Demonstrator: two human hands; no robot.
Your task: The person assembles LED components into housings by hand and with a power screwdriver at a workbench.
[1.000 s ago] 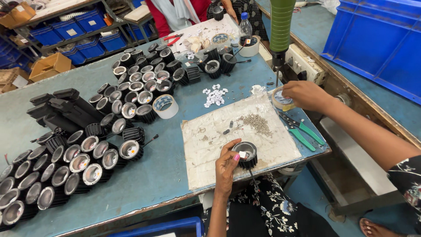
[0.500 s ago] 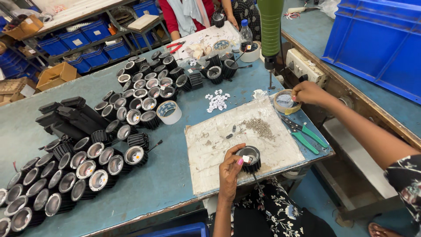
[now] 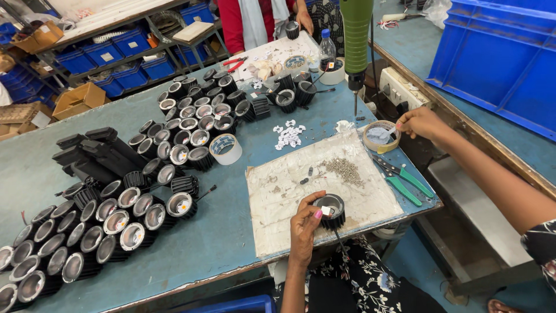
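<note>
- We pinch the black finned lamp housing [image 3: 331, 211] with our left hand [image 3: 305, 229] on the white board [image 3: 278, 191].
- Our right hand [image 3: 420, 122] grips the tape roll [image 3: 379, 135]; tugged, it could scatter nearby screws [image 3: 344, 170].

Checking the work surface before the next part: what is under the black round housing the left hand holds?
The black housing in the left hand sits on a worn white board that also carries a pile of screws. The board's patch directly beneath the housing is covered.
</note>
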